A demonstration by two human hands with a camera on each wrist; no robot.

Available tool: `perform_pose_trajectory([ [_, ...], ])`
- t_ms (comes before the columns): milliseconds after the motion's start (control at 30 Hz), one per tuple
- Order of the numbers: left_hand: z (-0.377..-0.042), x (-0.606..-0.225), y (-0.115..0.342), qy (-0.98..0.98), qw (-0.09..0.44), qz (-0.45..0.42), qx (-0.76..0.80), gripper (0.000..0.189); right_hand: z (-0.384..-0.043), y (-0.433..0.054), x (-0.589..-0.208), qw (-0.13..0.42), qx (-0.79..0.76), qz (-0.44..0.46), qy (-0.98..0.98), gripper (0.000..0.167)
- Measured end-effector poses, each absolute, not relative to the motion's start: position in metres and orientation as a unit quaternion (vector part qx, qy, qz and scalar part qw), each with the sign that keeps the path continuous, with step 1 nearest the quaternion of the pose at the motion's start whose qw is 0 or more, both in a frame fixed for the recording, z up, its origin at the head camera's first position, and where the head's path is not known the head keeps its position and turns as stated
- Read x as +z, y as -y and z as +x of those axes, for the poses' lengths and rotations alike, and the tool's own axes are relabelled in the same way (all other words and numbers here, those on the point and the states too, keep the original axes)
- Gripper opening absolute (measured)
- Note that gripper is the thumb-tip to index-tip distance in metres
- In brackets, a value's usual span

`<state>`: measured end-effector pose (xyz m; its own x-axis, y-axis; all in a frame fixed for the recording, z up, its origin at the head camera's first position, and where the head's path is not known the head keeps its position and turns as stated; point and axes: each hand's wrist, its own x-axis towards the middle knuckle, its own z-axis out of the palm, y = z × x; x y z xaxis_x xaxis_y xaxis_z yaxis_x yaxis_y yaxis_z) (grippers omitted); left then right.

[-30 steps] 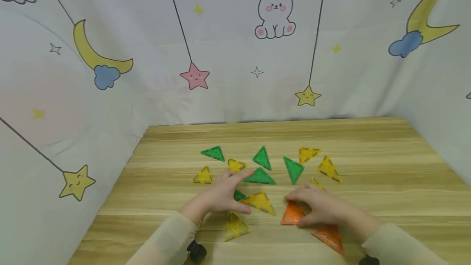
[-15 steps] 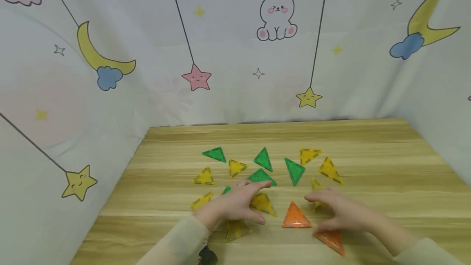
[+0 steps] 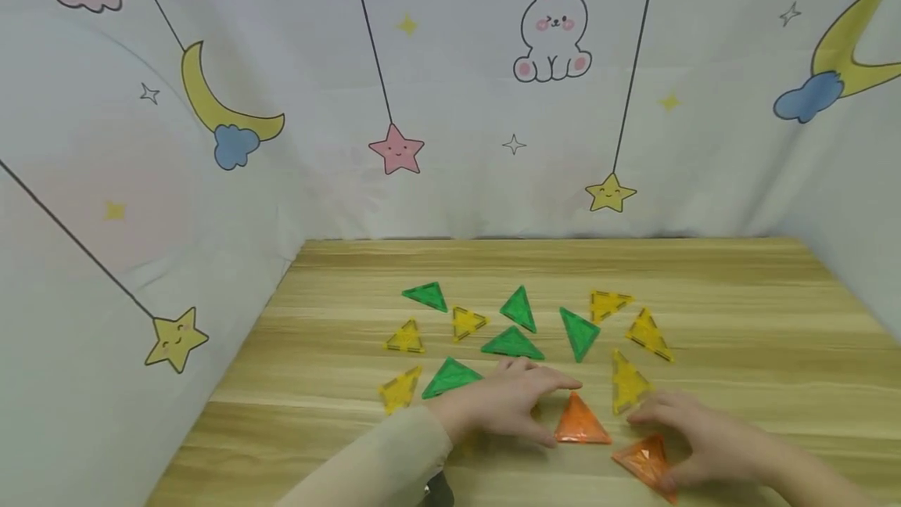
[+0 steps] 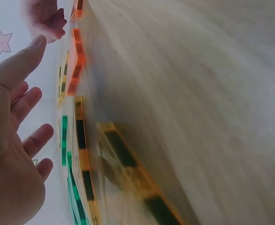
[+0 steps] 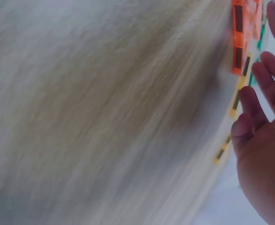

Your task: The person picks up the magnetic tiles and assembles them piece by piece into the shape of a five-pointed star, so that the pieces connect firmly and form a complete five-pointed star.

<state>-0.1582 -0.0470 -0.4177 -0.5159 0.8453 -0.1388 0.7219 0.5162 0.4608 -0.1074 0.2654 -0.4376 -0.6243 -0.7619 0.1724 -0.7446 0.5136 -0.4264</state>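
A flat orange triangle tile (image 3: 581, 422) lies on the wooden table in the head view. My left hand (image 3: 503, 401) is just left of it, thumb and index finger spread toward its left side; contact is unclear. Under that hand, yellow tiles are mostly hidden. To the right, a second orange triangle tile (image 3: 644, 458) lies tilted near my right hand (image 3: 714, 440), whose thumb is at its right edge. The right wrist view shows loose fingers (image 5: 252, 110) beside an orange tile edge (image 5: 238, 37). In the left wrist view the left palm (image 4: 15, 168) holds nothing.
Several green triangle tiles (image 3: 514, 344) and yellow triangle tiles (image 3: 629, 383) are scattered across the table (image 3: 760, 319) beyond the hands. A white cloth (image 3: 479, 202) printed with stars, moons and rabbits hangs behind and along the sides.
My right hand has left the first orange tile and moved right to the second. My left hand has moved right, from the green and yellow tiles toward the first orange tile.
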Motion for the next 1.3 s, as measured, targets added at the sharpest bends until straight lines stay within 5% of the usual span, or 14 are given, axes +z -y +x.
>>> perform_pose_trajectory([
  [1033,-0.147,-0.425,0.030,-0.840,0.150,0.509,0.108,0.046,-0.111,-0.254,-0.443,0.029,-0.223,-0.491,-0.841,0.041],
  [1300,-0.145,-0.426,0.036,-0.843,0.144,0.507,0.112,0.048,-0.108,-0.249,-0.442,0.062,-0.237,-0.408,-0.880,0.051],
])
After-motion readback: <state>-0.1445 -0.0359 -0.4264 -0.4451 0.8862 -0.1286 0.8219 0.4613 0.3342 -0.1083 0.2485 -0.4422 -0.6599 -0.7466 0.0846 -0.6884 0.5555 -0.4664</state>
